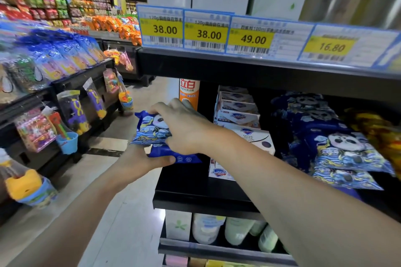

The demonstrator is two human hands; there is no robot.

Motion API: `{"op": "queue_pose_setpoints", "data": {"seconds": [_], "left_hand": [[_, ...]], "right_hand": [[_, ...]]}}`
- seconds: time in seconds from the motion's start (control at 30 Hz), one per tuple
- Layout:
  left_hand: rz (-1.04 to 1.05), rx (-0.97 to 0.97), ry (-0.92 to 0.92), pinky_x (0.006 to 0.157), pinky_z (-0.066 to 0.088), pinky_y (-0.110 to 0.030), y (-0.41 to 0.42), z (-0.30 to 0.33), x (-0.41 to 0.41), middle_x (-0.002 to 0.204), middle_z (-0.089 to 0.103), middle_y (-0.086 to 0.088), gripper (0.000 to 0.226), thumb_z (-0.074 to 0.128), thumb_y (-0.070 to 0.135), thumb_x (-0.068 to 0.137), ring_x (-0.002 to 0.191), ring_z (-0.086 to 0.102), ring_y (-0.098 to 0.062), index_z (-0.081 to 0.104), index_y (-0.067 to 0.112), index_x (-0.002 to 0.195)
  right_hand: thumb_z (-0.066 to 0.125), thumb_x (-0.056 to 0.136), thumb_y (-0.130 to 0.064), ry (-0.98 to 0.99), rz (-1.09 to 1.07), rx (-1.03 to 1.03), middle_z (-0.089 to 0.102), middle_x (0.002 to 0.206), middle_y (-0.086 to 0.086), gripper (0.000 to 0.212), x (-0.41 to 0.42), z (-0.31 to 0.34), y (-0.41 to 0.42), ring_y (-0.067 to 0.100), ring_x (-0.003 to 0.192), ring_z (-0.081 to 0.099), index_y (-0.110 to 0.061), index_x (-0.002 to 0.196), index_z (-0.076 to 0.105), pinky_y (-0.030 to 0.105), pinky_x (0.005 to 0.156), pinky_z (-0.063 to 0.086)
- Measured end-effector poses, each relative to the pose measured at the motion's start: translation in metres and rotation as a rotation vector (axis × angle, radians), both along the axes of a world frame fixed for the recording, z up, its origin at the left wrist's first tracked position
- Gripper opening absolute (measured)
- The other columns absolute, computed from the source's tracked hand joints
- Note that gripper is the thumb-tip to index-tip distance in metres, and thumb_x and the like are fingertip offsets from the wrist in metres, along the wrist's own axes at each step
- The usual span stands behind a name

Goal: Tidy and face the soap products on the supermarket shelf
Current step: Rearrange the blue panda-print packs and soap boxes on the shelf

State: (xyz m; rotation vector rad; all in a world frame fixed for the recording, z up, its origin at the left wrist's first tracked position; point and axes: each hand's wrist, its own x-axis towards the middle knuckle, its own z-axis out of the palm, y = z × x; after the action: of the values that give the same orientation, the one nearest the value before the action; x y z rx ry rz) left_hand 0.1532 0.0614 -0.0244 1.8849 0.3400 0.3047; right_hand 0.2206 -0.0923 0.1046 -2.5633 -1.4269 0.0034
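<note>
Both my hands hold blue panda-print soap packs just off the left end of the black shelf (195, 188). My right hand (184, 125) grips the upper pack (149, 130) from above, fingers curled over its top edge. My left hand (138, 158) holds the lower blue pack (175, 155) from beneath, thumb along its front. A stack of the same panda packs (338, 149) lies on the shelf to the right. White boxed soaps (238, 112) are piled in the middle, with one loose box (256, 138) in front.
An orange and white bottle (189, 93) stands at the shelf's left end. Yellow packs (377, 128) sit at the far right. Price tags (206, 32) line the shelf above. Bottles (217, 230) fill the shelf below. A toy rack (65, 115) flanks the aisle on the left.
</note>
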Motion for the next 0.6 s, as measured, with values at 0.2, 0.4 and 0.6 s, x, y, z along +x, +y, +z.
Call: {"op": "queue_pose_setpoints", "data": {"seconds": [0.2, 0.4, 0.6], "left_hand": [[0.053, 0.029, -0.001, 0.076, 0.050, -0.017, -0.003, 0.003, -0.007, 0.107, 0.074, 0.026, 0.062, 0.100, 0.036, 0.064, 0.097, 0.068, 0.008, 0.062, 0.045, 0.112], [0.278, 0.022, -0.009, 0.069, 0.050, -0.023, -0.002, 0.007, -0.072, 0.100, 0.074, 0.022, 0.092, 0.095, 0.072, 0.028, 0.090, 0.070, 0.001, 0.062, 0.045, 0.109], [0.355, 0.030, -0.081, 0.072, 0.061, -0.033, -0.034, 0.022, -0.148, 0.110, 0.077, 0.017, 0.100, 0.094, 0.079, 0.019, 0.096, 0.077, -0.012, 0.061, 0.057, 0.111]], "right_hand": [[0.076, 0.084, -0.011, 0.012, 0.063, 0.086, 0.040, 0.138, 0.002, 0.083, -0.013, 0.004, -0.004, 0.024, 0.134, 0.033, -0.036, 0.151, 0.034, 0.042, 0.102, 0.047], [0.074, 0.087, -0.013, 0.024, 0.154, 0.176, 0.040, 0.144, 0.000, 0.078, -0.040, 0.009, -0.021, 0.021, 0.135, 0.032, -0.037, 0.151, 0.035, 0.039, 0.103, 0.044], [0.072, 0.086, -0.012, -0.028, 0.220, 0.281, 0.043, 0.138, -0.008, 0.075, -0.069, 0.015, -0.079, 0.016, 0.131, 0.033, -0.036, 0.149, 0.040, 0.033, 0.107, 0.038]]}}
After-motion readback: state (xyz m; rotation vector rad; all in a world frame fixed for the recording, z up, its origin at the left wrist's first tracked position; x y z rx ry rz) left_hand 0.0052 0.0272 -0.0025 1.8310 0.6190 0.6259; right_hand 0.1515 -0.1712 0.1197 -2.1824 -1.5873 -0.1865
